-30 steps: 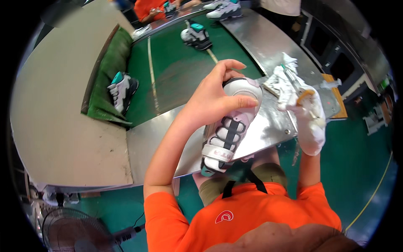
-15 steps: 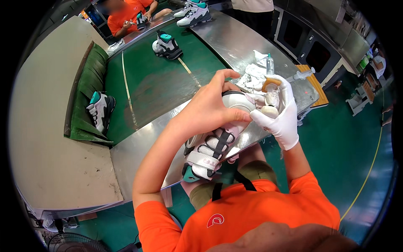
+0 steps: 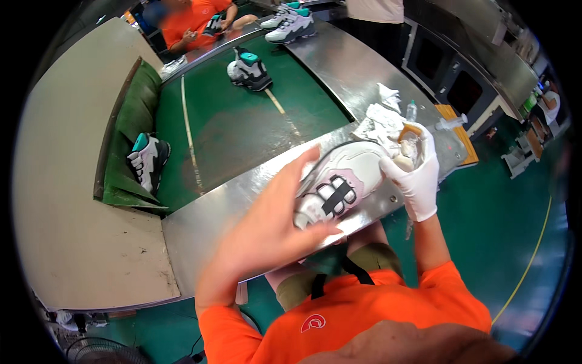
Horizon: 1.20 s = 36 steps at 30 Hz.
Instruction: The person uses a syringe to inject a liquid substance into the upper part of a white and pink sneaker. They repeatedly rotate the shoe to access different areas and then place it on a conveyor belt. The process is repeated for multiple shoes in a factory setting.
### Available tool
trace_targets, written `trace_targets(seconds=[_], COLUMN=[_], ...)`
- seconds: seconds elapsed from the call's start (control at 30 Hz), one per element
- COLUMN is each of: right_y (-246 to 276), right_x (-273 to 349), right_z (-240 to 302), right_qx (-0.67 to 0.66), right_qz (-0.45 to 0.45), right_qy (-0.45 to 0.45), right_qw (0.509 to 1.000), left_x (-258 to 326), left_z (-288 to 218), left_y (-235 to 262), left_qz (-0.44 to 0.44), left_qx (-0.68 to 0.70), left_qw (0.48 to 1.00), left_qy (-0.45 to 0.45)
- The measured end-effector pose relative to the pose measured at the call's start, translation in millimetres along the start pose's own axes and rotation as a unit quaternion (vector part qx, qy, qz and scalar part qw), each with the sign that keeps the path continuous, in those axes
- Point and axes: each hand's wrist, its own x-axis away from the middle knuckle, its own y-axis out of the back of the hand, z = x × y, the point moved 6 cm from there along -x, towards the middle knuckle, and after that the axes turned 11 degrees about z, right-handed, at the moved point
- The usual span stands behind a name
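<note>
A white, grey and pale pink sneaker [image 3: 357,176] with black lacing straps slants over the metal table edge, its toe pointing up to the right. My bare left hand [image 3: 267,209], blurred, wraps round its ankle end, thumb on the near side and fingers on the far side. The ankle part is hidden behind that hand. At the toe is my right hand [image 3: 418,179] in a white glove, thumb tip against or very close to the shoe. Its curled fingers hold a small cream rounded piece [image 3: 403,162] and an ochre strip [image 3: 411,130], whose kinds I cannot make out.
Crumpled white cloths [image 3: 379,121], a small clear bottle [image 3: 411,111] and a syringe [image 3: 451,122] lie beyond my right hand. On the green belt stands another sneaker [image 3: 250,71]; one more [image 3: 148,161] leans by the green flap. Across the table a person in orange handles a shoe.
My left hand has moved from the toe down to the ankle end of the sneaker. The sneaker has swung right and flatter, with more of its side showing. My right hand shifted slightly right.
</note>
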Motion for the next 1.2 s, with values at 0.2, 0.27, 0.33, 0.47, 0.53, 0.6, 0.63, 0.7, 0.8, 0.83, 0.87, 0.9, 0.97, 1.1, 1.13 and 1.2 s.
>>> trace_targets(seconds=[0.2,0.27,0.33,0.47,0.53,0.6,0.63,0.7,0.8,0.83,0.87,0.9,0.97,1.1,1.13,1.2], right_y=[-17.3,-33.3,-27.9,0.2,28.0,32.6,29.3,33.1,28.9,29.0,32.4,32.2,37.9,34.3,31.8,32.2], right_x=[-22.8,-21.5,-16.6,-3.6,4.3,5.2,2.0,-1.1,-2.5,-1.1,-1.4,-1.5,3.2,-0.5,-3.9,-3.5], right_z=[-12.4,-25.1,-39.5,-80.7,-103.0,-109.8,-103.5,-102.3,-100.1,-97.7,-97.0,-95.4,-95.5,-84.6,-85.3,-86.7], right_qx=[0.037,-0.048,-0.043,0.038,0.157,0.177,0.192,0.216,0.195,0.217,0.231,0.243,0.251,0.273,0.262,0.24], right_qz=[0.013,0.064,0.08,0.119,0.106,0.108,0.116,0.115,0.14,0.134,0.124,0.12,0.113,0.138,0.144,0.154], right_qy=[0.014,-0.069,-0.079,-0.107,-0.083,-0.108,-0.104,-0.118,-0.179,-0.152,-0.143,-0.137,-0.17,-0.096,-0.087,-0.083], right_qw=[0.999,0.994,0.993,0.986,0.978,0.972,0.969,0.962,0.954,0.955,0.954,0.953,0.946,0.947,0.95,0.955], left_x=[39.5,53.1,59.9,85.9,99.1,143.3,172.8,128.2,36.8,0.7,-41.8,-82.7,-183.0,-248.8,-252.5,-262.0], left_z=[28.3,38.1,57.6,118.1,180.7,268.1,310.2,315.0,311.9,327.9,337.9,347.4,357.6,397.1,416.7,446.3], left_y=[-15.6,3.1,31.8,116.8,164.8,220.2,244.4,266.4,279.2,291.5,291.9,285.8,261.4,256.0,258.9,246.0], left_qz=[-0.136,-0.18,-0.187,-0.269,-0.289,-0.278,-0.249,-0.127,-0.083,-0.122,-0.155,-0.18,-0.197,-0.257,-0.278,-0.303], left_qx=[-0.099,-0.114,-0.141,-0.182,-0.318,-0.361,-0.371,-0.288,-0.542,-0.506,-0.454,-0.407,-0.329,-0.228,-0.199,-0.138], left_qw=[0.983,0.971,0.963,0.904,0.846,0.802,0.781,0.737,0.587,0.693,0.784,0.823,0.859,0.828,0.814,0.785], left_qy=[0.067,0.107,0.134,0.28,0.315,0.388,0.437,0.598,0.595,0.499,0.394,0.352,0.338,0.444,0.469,0.522])
